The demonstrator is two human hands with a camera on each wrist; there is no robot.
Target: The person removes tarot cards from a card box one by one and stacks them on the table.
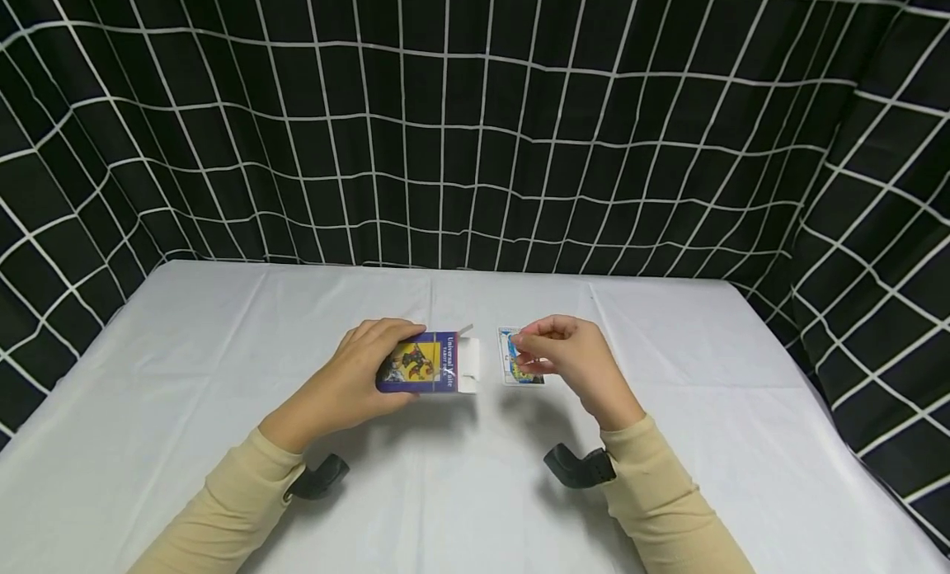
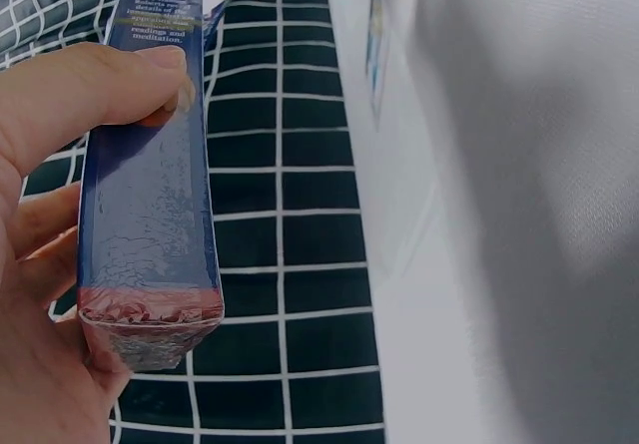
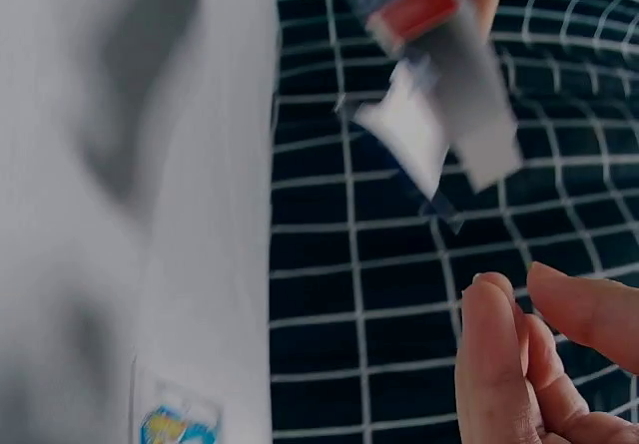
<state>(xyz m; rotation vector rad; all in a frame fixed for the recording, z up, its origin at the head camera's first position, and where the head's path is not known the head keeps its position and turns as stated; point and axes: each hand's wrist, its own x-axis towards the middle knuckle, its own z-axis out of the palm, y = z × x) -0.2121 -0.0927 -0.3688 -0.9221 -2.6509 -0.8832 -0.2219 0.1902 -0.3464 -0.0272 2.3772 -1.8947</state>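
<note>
My left hand [image 1: 349, 384] [image 2: 35, 304] grips the blue tarot card box [image 1: 419, 362] [image 2: 150, 205] by its sides, above the table. White flaps [image 1: 468, 364] [image 3: 479, 105] stand open at the box's right end. A picture card [image 1: 508, 361] [image 3: 180, 426] lies on the cloth to the right of the box. My right hand [image 1: 582, 364] [image 3: 494, 374] hovers over the card's right part, fingers bent and thumb apart from them in the right wrist view, with nothing visible between them. The box's inside is hidden.
A white cloth [image 1: 223, 368] covers the table. Black curtains with a white grid [image 1: 460, 129] hang behind it and at both sides. Black wrist mounts [image 1: 321, 477] jut inward from both sleeves above the cloth.
</note>
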